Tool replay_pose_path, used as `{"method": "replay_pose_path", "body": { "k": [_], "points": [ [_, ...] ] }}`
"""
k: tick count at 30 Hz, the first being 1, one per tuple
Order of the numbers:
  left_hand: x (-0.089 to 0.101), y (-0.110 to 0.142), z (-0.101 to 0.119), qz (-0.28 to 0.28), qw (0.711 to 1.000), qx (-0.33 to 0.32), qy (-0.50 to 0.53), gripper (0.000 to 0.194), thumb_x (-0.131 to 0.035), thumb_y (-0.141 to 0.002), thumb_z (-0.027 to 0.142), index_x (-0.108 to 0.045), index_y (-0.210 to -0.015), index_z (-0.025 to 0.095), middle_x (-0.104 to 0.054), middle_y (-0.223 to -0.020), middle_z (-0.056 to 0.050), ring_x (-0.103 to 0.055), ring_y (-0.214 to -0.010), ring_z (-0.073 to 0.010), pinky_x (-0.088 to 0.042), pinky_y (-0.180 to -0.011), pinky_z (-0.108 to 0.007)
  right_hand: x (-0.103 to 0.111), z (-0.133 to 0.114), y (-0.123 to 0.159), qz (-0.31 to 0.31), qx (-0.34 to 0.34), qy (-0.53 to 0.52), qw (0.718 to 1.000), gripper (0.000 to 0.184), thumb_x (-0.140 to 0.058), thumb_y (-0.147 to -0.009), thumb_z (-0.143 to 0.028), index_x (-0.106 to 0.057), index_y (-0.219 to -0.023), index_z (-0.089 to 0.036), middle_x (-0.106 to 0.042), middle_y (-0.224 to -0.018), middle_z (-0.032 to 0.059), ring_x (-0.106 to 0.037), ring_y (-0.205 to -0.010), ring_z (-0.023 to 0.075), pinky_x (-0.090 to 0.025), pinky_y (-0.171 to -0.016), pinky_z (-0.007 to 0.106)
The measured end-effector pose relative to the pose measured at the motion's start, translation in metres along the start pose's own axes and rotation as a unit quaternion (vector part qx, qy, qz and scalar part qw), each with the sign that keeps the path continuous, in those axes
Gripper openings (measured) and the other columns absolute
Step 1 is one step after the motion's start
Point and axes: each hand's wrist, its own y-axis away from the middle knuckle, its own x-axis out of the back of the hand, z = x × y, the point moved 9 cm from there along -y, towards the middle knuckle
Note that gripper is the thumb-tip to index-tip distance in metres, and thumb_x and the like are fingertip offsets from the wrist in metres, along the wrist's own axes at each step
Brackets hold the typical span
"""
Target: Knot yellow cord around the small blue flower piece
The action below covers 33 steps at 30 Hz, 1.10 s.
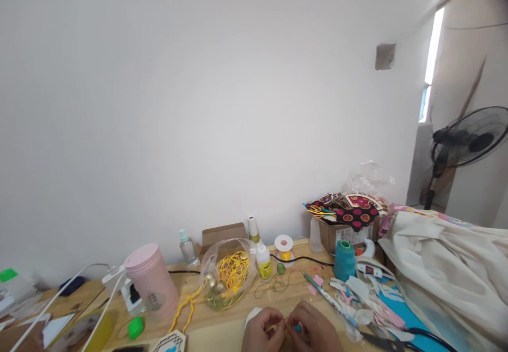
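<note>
At the bottom centre, my left hand (pixel 262 332) and my right hand (pixel 313 330) meet with fingertips pinched close together. A thin yellow cord (pixel 272 331) shows between the fingers of both hands. Something small and blue (pixel 297 328) peeks out by my right fingers; its kind is hidden. Left of my hands, a white openwork hexagonal pendant (pixel 170 342) with a blue centre lies on the table, with a twisted yellow cord (pixel 186 309) running up from it. Beyond them sits a clear plastic bag (pixel 212 288) of tangled yellow cord (pixel 233 273) and gold bells (pixel 210 280).
A glue bottle (pixel 263 262), a white spool (pixel 283 243) and a teal thread cone (pixel 344 261) stand behind my hands. To the right lie a pen (pixel 331 300), fabric scraps (pixel 367 301) and scissors (pixel 383 344). A pink canister (pixel 153 283) stands left.
</note>
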Motion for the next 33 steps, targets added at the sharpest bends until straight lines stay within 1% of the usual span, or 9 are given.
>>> {"method": "replay_pose_path", "body": {
  "k": [5,11,15,18,22,25,28,30,33],
  "points": [
    [0.004,0.0,0.004,0.016,1.0,-0.014,-0.017,0.016,-0.051,-0.059,0.024,-0.063,-0.055,0.013,-0.062,-0.051,-0.005,-0.054,-0.051,-0.015,-0.042,-0.046,-0.021,0.002,0.0,-0.001,-0.006,-0.003,0.005,1.0,0.009,-0.046,-0.071,-0.022,-0.053,-0.065,-0.02,-0.054,-0.065,0.0,-0.051,-0.061,0.0114,-0.035,-0.05,0.017],
    [0.009,0.001,0.005,0.04,0.998,-0.03,-0.026,0.015,-0.053,-0.058,0.022,-0.067,-0.057,0.015,-0.065,-0.053,-0.005,-0.052,-0.048,-0.0134,-0.041,-0.045,-0.02,0.004,-0.002,0.0,0.007,0.007,-0.003,1.0,0.012,-0.044,-0.073,-0.024,-0.053,-0.065,-0.02,-0.054,-0.066,0.0004,-0.051,-0.064,0.0118,-0.036,-0.053,0.018],
    [0.008,0.0,0.009,0.041,0.996,-0.064,-0.042,0.014,-0.055,-0.058,0.022,-0.067,-0.055,0.016,-0.064,-0.053,-0.004,-0.05,-0.046,-0.0122,-0.04,-0.045,-0.019,0.005,-0.001,-0.001,0.021,0.014,0.002,1.0,0.011,-0.045,-0.073,-0.024,-0.053,-0.066,-0.021,-0.054,-0.064,-0.0005,-0.05,-0.062,0.0114,-0.036,-0.051,0.017],
    [0.007,-0.001,0.007,0.039,0.996,-0.069,-0.036,0.012,-0.055,-0.057,0.022,-0.066,-0.054,0.016,-0.064,-0.053,-0.004,-0.049,-0.045,-0.0115,-0.039,-0.044,-0.019,0.005,0.001,-0.001,0.021,0.006,0.003,1.0,0.012,-0.046,-0.073,-0.025,-0.054,-0.065,-0.021,-0.054,-0.065,-0.0006,-0.05,-0.062,0.0113,-0.035,-0.051,0.017],
    [0.005,-0.002,0.002,0.031,0.997,-0.061,-0.041,0.011,-0.055,-0.057,0.021,-0.065,-0.057,0.015,-0.062,-0.054,-0.003,-0.045,-0.043,-0.0102,-0.036,-0.043,-0.018,0.004,0.003,0.0,0.013,-0.002,-0.011,1.0,0.012,-0.046,-0.072,-0.025,-0.055,-0.066,-0.021,-0.054,-0.066,-0.0004,-0.051,-0.064,0.0116,-0.036,-0.054,0.018],
    [0.005,-0.002,-0.003,0.036,0.998,-0.035,-0.024,0.012,-0.056,-0.057,0.022,-0.064,-0.059,0.015,-0.061,-0.055,-0.002,-0.042,-0.042,-0.0088,-0.035,-0.041,-0.018,0.004,0.003,0.001,0.012,-0.007,-0.02,1.0,0.012,-0.046,-0.073,-0.023,-0.056,-0.067,-0.021,-0.055,-0.068,-0.0002,-0.051,-0.065,0.0116,-0.037,-0.056,0.018],
    [0.008,-0.003,-0.009,0.058,0.998,-0.001,0.023,0.019,-0.058,-0.053,0.024,-0.064,-0.068,0.014,-0.061,-0.057,-0.002,-0.038,-0.038,-0.0071,-0.032,-0.038,-0.017,0.003,0.002,0.001,0.007,-0.003,-0.019,1.0,0.014,-0.045,-0.074,-0.026,-0.057,-0.067,-0.021,-0.056,-0.068,0.0003,-0.051,-0.065,0.012,-0.037,-0.055,0.018],
    [0.006,-0.003,-0.013,0.058,0.997,0.013,0.045,0.025,-0.058,-0.052,0.025,-0.063,-0.073,0.013,-0.061,-0.058,-0.002,-0.035,-0.037,-0.0061,-0.029,-0.035,-0.016,0.002,0.002,0.0,0.005,0.001,-0.018,1.0,0.016,-0.044,-0.074,-0.027,-0.057,-0.067,-0.022,-0.056,-0.067,0.0005,-0.052,-0.065,0.012,-0.037,-0.055,0.018],
    [0.004,-0.004,-0.016,0.053,0.997,0.018,0.052,0.025,-0.058,-0.051,0.025,-0.062,-0.073,0.013,-0.061,-0.06,-0.003,-0.033,-0.036,-0.0055,-0.027,-0.035,-0.016,0.0,0.005,-0.001,-0.001,-0.005,-0.01,1.0,0.018,-0.043,-0.075,-0.029,-0.058,-0.068,-0.022,-0.056,-0.068,0.0006,-0.051,-0.063,0.0117,-0.037,-0.055,0.018]
  ]
}}
